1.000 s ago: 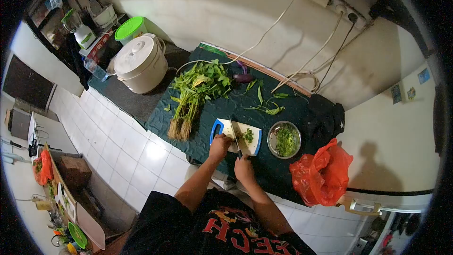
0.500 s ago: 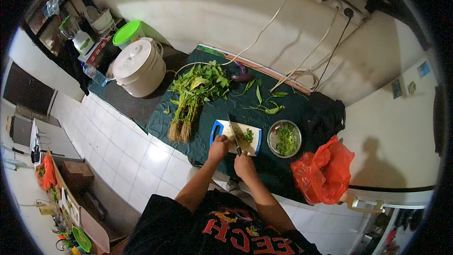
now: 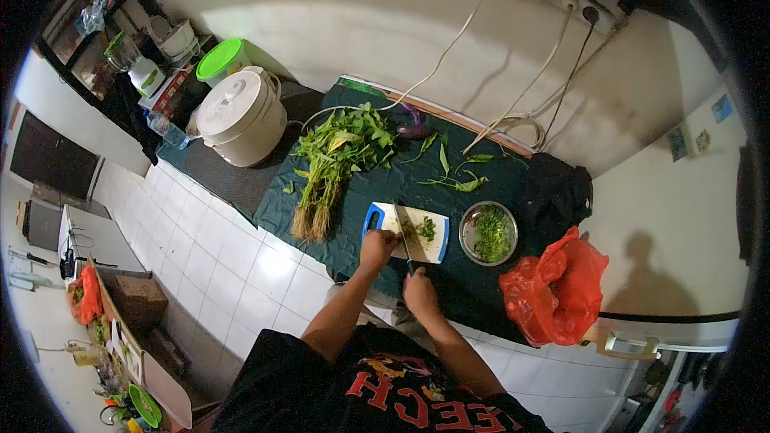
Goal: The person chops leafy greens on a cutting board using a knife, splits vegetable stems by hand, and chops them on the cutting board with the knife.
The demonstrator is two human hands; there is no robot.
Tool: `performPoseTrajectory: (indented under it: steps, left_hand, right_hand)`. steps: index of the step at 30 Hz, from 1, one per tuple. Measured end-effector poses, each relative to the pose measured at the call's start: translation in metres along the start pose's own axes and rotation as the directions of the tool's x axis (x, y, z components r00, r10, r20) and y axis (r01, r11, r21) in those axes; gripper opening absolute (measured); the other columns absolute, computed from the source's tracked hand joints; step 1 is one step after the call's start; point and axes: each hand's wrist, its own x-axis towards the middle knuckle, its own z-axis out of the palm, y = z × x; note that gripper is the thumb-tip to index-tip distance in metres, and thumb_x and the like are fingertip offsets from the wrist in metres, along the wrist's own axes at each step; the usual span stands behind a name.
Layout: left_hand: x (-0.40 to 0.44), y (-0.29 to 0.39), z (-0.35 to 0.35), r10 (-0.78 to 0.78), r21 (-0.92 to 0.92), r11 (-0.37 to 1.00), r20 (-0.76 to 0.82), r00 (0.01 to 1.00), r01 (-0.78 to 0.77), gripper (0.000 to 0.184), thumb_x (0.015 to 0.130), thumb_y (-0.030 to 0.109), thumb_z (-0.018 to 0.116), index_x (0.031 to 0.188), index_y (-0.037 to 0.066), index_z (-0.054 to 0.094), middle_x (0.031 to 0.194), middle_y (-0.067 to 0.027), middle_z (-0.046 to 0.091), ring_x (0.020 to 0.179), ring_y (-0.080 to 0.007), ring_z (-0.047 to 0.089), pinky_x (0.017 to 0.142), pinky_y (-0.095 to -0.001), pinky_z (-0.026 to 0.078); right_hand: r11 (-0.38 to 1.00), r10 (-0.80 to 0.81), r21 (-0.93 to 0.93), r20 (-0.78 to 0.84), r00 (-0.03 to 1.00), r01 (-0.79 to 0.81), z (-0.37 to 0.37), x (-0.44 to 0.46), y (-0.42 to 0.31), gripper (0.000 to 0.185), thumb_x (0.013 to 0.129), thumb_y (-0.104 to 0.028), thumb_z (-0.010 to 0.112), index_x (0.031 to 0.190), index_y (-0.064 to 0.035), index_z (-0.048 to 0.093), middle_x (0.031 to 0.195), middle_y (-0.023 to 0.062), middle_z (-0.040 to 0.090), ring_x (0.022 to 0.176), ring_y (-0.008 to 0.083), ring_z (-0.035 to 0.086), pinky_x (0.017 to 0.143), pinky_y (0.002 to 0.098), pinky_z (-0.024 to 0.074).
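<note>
My right hand [image 3: 419,292] is closed around the handle of a kitchen knife [image 3: 403,232], whose blade lies across the cutting board [image 3: 434,252]. The board is white with a blue rim and sits near the front of the dark green cloth. My left hand [image 3: 378,249] rests at the board's near left part, fingers bent and pressed together just left of the blade. Whatever those fingers hold is hidden. Chopped greens [image 3: 426,229] lie right of the knife. A metal bowl [image 3: 488,261] with more cut greens stands to the board's right.
Behind the board lies a rooted bunch of leafy greens [image 3: 341,148], with an eggplant [image 3: 415,132] and loose leaves [image 3: 469,184] nearby. A red plastic bag [image 3: 555,289] stands at the right edge. A white rice cooker [image 3: 241,116] is at left. Cords [image 3: 449,48] run down the wall.
The whole view has shifted slightly. The knife has moved a little toward me, and more cut bits show beside the blade. My left hand stays at the board's left side.
</note>
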Motion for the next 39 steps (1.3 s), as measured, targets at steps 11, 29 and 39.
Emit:
performPoseTrajectory:
  steps: [11, 29, 39]
  left_hand:
    - [-0.004, -0.002, 0.009, 0.101, 0.032, 0.995, -0.078, 0.992, -0.099, 0.018, 0.079, 0.014, 0.068, 0.093, 0.006, 0.076, 0.088, -0.0169, 0.067, 0.087, -0.0345, 0.063, 0.083, -0.0427, 0.049]
    - [-0.014, 0.005, 0.010, 0.033, 0.074, 0.997, -0.131, 0.991, -0.023, 0.017, 0.082, 0.016, 0.068, 0.095, 0.009, 0.076, 0.095, -0.0108, 0.067, 0.094, -0.0337, 0.059, 0.084, -0.0437, 0.049]
    - [-0.032, 0.006, 0.008, 0.277, 0.200, 0.950, -0.186, 0.943, -0.240, 0.015, 0.083, 0.010, 0.066, 0.095, 0.011, 0.075, 0.094, -0.0090, 0.067, 0.093, -0.0308, 0.059, 0.084, -0.0409, 0.050]
  right_hand:
    - [0.999, -0.043, -0.013, 0.029, 0.999, 0.043, -0.008, 0.004, -0.004, 0.036, 0.100, -0.026, 0.049, 0.110, 0.0085, 0.050, 0.088, 0.0305, 0.066, 0.081, 0.0454, 0.068, 0.071, 0.0526, 0.0555]
    - [0.998, -0.050, 0.025, 0.024, 0.998, 0.050, -0.018, 0.012, -0.013, 0.038, 0.101, -0.027, 0.047, 0.112, 0.0098, 0.048, 0.090, 0.0311, 0.066, 0.083, 0.0449, 0.068, 0.071, 0.0521, 0.0552]
    - [0.997, -0.067, 0.046, -0.051, 0.996, 0.069, -0.013, 0.008, -0.006, 0.036, 0.099, -0.026, 0.050, 0.107, 0.0093, 0.050, 0.087, 0.0295, 0.067, 0.083, 0.0448, 0.068, 0.070, 0.0502, 0.0563]
